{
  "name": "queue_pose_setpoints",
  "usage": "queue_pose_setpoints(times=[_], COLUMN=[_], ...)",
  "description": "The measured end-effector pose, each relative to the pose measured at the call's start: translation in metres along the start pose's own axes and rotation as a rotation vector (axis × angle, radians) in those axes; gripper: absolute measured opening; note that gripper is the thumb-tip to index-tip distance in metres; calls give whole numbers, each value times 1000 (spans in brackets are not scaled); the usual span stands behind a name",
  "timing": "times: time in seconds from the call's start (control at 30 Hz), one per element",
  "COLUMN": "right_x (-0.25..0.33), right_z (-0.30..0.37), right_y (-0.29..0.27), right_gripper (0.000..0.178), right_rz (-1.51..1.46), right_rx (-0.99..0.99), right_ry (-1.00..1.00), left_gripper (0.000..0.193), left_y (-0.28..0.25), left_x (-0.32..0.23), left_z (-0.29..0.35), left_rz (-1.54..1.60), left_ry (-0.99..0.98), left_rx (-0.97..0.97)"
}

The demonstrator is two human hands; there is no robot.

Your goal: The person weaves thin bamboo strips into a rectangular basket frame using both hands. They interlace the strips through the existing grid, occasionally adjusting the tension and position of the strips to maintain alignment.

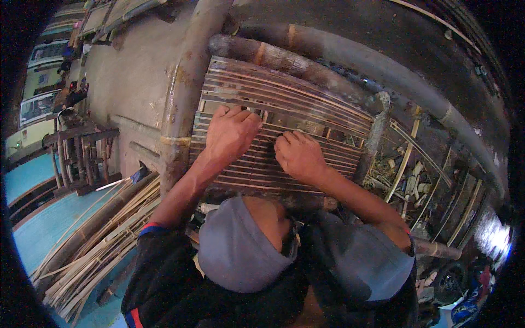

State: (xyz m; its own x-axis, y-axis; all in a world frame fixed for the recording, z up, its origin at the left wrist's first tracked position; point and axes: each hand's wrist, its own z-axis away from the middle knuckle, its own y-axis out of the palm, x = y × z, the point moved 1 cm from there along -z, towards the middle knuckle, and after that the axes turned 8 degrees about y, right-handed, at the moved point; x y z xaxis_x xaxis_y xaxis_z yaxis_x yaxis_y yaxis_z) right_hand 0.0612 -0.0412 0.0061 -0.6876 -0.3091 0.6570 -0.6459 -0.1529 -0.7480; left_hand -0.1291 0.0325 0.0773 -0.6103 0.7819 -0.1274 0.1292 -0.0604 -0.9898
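Observation:
A rack of thin, parallel bamboo slats [306,106] spans a frame of thick bamboo poles in front of me. My left hand [234,129] rests over the slats left of the middle, its fingers curled down and closed. Lower and to the right, my right hand [299,156] is also closed, thumb and fingers drawn together against the slats. What either hand pinches is hidden beneath the fingers. Just right of my left knuckles, a short light crosspiece [265,117] shows among the slats. Between the hands some slats sit unevenly, with dark gaps.
A thick upright pole [180,104] borders the rack's left side. Long loose bamboo strips [104,235] lie bundled at lower left. Bamboo scraps [413,183] litter the ground at right. A small wooden stand [82,153] is far left, and a dark wheel [453,281] shows lower right.

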Motion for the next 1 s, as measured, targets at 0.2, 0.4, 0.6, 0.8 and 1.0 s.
queue_pose_setpoints(times=[0.2, 0.4, 0.6, 0.8, 1.0], right_x=[-13, -61, -12, -10, 12], right_z=[-3, -25, -29, -26, -47], right_y=[-66, -167, -153, -34, -5], right_gripper=[15, 15, 23, 33, 22], right_rz=[-1458, -781, 138, -528, -1421], right_rx=[426, -164, -390, 241, 501], right_ry=[788, 675, 106, 385, 747], left_gripper=[14, 20, 32, 41, 50], left_y=[-3, 5, -21, -20, -34], left_x=[-4, -10, -10, 8, -7], left_z=[-5, -7, -19, -18, -26], left_rz=[19, -21, 214, 818, -14], left_ry=[-72, -143, -545, -453, -370], left_rx=[88, -22, 99, 48, 321])
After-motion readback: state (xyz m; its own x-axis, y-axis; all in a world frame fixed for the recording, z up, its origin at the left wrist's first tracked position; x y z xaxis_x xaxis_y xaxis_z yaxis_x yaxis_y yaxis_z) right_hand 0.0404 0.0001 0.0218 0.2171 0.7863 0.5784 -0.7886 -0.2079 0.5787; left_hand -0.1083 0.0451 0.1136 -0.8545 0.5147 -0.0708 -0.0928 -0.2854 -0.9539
